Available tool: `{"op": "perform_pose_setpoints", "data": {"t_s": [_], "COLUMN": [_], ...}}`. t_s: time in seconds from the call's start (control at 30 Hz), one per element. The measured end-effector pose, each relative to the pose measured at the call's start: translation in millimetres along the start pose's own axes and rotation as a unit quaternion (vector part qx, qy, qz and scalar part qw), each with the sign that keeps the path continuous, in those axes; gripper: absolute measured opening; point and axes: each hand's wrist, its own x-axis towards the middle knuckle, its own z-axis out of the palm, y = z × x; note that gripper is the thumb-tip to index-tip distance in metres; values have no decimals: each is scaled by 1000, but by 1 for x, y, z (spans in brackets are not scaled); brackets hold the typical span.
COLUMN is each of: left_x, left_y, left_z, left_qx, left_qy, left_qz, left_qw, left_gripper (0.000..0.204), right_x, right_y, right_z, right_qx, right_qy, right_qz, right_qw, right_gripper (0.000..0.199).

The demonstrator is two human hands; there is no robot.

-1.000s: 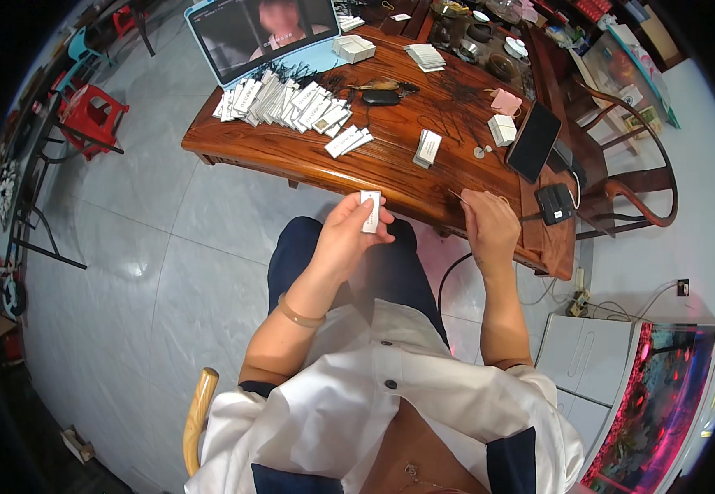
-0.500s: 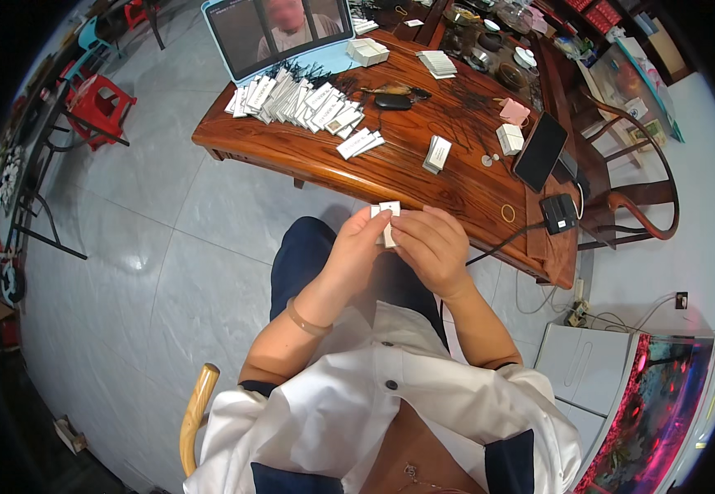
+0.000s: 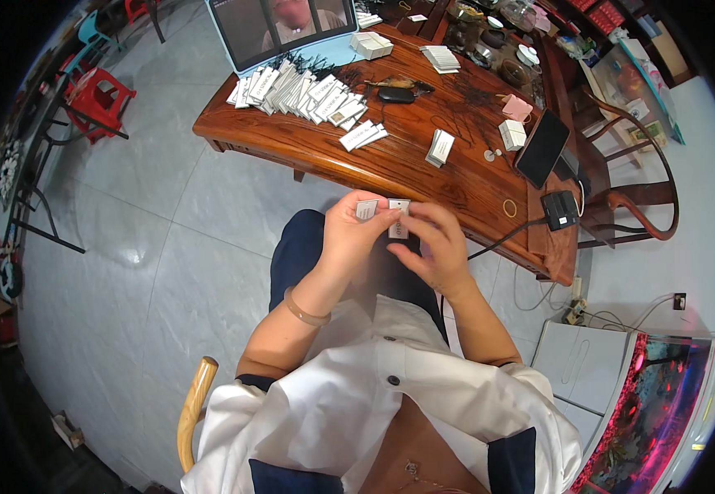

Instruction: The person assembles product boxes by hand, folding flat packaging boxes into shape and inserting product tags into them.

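Just off the table's front edge, above my lap, my left hand (image 3: 349,232) is closed on white hang tags. One white tag (image 3: 366,209) rests along its fingers. Its thumb reaches right and presses a second tag (image 3: 399,222), which has a small dark hole at the top and stands upright. My right hand (image 3: 440,249) is beside that second tag, its fingertips at the tag's right edge. The right thumb is apart, just below the tag. A heap of white tags (image 3: 292,95) with black strings lies on the table, and several loose tags (image 3: 363,135) lie in front of it.
The wooden table (image 3: 292,152) holds a tablet (image 3: 287,37) in a light blue case, stacked tags (image 3: 440,148), a white block of tags (image 3: 512,134), a black phone (image 3: 543,148), a rubber band (image 3: 510,208) and a black corded box (image 3: 559,210). A wooden chair (image 3: 645,218) stands right.
My hands have drawn slightly apart. The left hand's tag now shows separately, left of the second tag. My right thumb has come away from the tag and its fingers have spread.
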Motion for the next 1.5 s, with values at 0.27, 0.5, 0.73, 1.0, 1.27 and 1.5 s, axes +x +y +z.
{"op": "perform_pose_setpoints", "data": {"t_s": [0.27,0.5,0.73,1.0,1.27,1.5], "left_x": [-5,-2,-2,-1,-4,-10], "left_y": [-3,1,-3,10,10,9], "left_z": [6,4,0,-10,-12,-4], "left_qx": [196,128,113,-25,-95,-68], "left_qy": [-13,24,18,-142,-162,-148], "left_qz": [90,56,57,-103,-173,-123], "left_qw": [976,990,992,984,967,979], "left_gripper": [19,19,18,27,31,37], "right_x": [-15,-2,2,-2,-6,5], "right_y": [18,0,0,5,8,-1], "right_z": [1,-2,4,-5,-4,-12], "right_qx": [300,-75,-171,53,158,8], "right_qy": [22,-17,-21,-56,-47,-67], "right_qz": [290,35,2,120,139,73], "right_qw": [909,996,985,990,976,995], "right_gripper": [39,66,72,71,69,64]}}
